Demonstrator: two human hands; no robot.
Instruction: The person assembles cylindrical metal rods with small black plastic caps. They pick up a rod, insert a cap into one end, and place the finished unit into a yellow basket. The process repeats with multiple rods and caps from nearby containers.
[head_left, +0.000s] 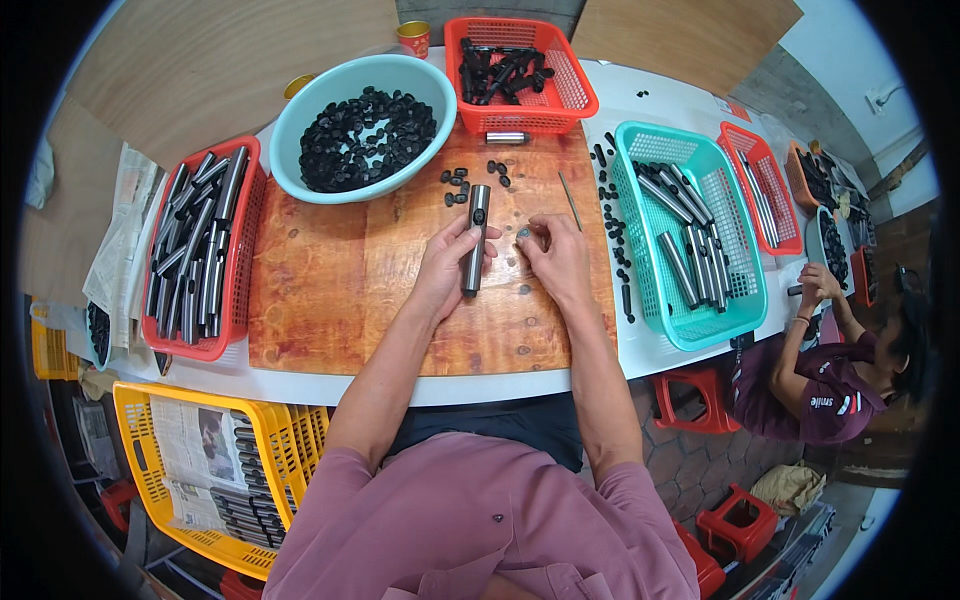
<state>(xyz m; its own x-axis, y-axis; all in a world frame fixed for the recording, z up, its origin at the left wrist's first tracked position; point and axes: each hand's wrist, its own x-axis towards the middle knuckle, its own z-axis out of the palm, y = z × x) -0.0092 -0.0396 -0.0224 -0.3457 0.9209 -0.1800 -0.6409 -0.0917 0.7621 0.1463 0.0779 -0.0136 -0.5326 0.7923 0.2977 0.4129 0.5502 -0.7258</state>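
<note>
My left hand is wrapped round a shiny metal tube, held nearly upright over the wooden board. A black round part sits in the tube's side near its upper end, and its lower end is dark. Just to the right, apart from the tube, my right hand has its fingers curled together. A small bluish spot shows at its fingertips, but I cannot make out what they hold. Beyond the hands, several small black plastic parts lie loose on the board. A thin metal rod lies beyond my right hand.
A light blue bowl holds black parts. Metal tubes fill a red basket at left and a turquoise basket at right. Another red basket stands at the back. A yellow crate sits lower left. A co-worker sits at right.
</note>
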